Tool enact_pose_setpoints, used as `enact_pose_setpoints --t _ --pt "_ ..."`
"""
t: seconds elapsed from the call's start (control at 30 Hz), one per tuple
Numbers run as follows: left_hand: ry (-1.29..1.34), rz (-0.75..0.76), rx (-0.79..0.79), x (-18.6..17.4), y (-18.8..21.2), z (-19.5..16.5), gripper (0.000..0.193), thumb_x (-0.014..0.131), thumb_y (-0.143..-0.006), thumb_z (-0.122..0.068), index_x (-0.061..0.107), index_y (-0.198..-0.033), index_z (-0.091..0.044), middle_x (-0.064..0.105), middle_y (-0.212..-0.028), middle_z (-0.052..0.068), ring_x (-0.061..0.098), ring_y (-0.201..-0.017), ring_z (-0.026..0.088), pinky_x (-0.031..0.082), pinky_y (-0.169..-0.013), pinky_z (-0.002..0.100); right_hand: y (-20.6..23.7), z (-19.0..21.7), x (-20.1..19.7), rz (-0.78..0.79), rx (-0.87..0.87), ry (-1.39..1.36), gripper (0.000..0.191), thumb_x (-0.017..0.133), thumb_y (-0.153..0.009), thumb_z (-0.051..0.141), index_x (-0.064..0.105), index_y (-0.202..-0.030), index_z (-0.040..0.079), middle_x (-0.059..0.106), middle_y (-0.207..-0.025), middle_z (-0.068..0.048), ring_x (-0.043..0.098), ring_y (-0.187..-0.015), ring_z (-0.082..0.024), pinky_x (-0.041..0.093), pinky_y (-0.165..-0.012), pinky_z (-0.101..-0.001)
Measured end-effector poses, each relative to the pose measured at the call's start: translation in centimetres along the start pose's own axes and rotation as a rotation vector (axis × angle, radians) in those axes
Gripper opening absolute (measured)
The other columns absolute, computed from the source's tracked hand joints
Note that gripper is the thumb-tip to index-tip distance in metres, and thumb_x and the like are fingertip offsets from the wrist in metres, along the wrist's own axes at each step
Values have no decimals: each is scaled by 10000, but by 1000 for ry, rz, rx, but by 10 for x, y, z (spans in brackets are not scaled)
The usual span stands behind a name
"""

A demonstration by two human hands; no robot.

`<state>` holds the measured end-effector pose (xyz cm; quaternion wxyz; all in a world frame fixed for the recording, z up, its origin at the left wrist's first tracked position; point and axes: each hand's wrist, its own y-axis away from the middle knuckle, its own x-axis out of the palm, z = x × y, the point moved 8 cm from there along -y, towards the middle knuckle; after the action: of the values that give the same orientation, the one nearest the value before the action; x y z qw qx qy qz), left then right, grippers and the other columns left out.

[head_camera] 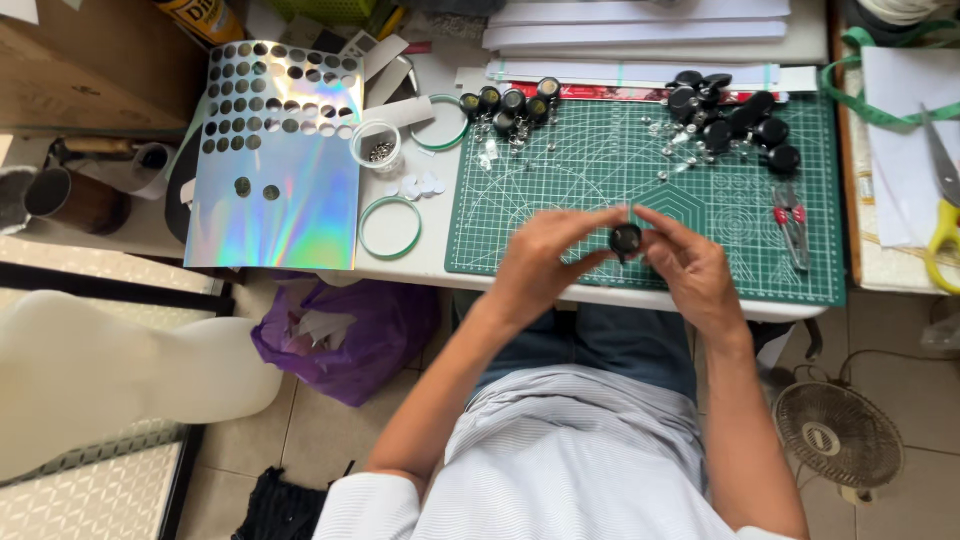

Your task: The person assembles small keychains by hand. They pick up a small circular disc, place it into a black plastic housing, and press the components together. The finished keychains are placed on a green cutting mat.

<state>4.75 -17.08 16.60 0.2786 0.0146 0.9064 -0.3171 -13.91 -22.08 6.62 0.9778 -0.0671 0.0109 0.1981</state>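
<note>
- Closest to the camera: the person's lap, a pale striped shirt (560, 450) and dark jeans, with both forearms reaching up toward the white desk (420, 265).
- On the floor to the right there's a little round desk fan with a wire grille (838, 435); to the left, a crumpled purple plastic bag (345, 335) tucked under the desk edge.
- Both hands meet over the near edge of the green gridded cutting mat (600, 170). The left hand (540, 262) and right hand (690, 265) both pinch the same small round black cap-like piece (627, 239) between fingertips, so each grip is closed on it. It sits right between the two hands, held just above the mat.
- Left of the mat: two flat green-rimmed round lids (390, 227) and a shiny holographic sheet with rows of punched round holes (275, 160).
- Farther up, a small clear cup of tiny metal bits (379, 147).
- Back edge of the mat: a row of small black round pieces (510, 100) on the left, a bigger pile of black round caps (735, 115) on the right, and scattered clear bits between.
- Red-handled pliers (790, 225) lie on the mat's right side; yellow-handled scissors (942, 190) are off at the far right.
</note>
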Motion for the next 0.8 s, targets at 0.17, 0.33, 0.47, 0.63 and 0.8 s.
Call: enact_pose_setpoints --t 0.17,0.33,0.47,0.63,0.8 --pt "171 -10 -137 26 0 33 562 798 -883 -107 611 -1408 -178 738 -1234 30 730 -1070 222 583 -943 356 -16 -14 -7 39 54 -53 468 739 -907 115 645 -1354 11 752 -1166 -105 725 -1043 -151 602 -930 -273" --pt "245 -20 -141 30 -10 59 507 806 -868 -99 644 -1348 -120 706 -1295 82 708 -1143 252 578 -988 350 -34 -29 -18 -36 106 -42 437 747 -893 70 665 -1316 -4 756 -1149 -104 725 -1017 -151 600 -898 -267" --pt "559 53 -394 49 -16 90 435 792 -897 -111 683 -1318 -100 737 -1226 87 748 -1061 188 649 -909 304 -50 -38 -20 -12 91 -5 433 777 -864 82 690 -1279 -7 774 -1045 -107 739 -927 -158 617 -815 -267" --pt "629 37 -509 60 -18 111 400 785 -906 -112 694 -1294 -74 770 -1127 92 761 -1036 165 662 -929 306 -66 -33 -16 24 28 216 440 786 -827 132 709 -1255 66 791 -948 -66 766 -860 -145 631 -748 -260" --pt "753 51 -684 61 -4 134 372 765 -918 -93 705 -1283 -56 780 -1086 85 746 -980 147 625 -878 283 -74 -28 -12 12 52 308 541 788 -789 143 656 -1310 83 786 -969 -60 765 -890 -142 636 -763 -269"
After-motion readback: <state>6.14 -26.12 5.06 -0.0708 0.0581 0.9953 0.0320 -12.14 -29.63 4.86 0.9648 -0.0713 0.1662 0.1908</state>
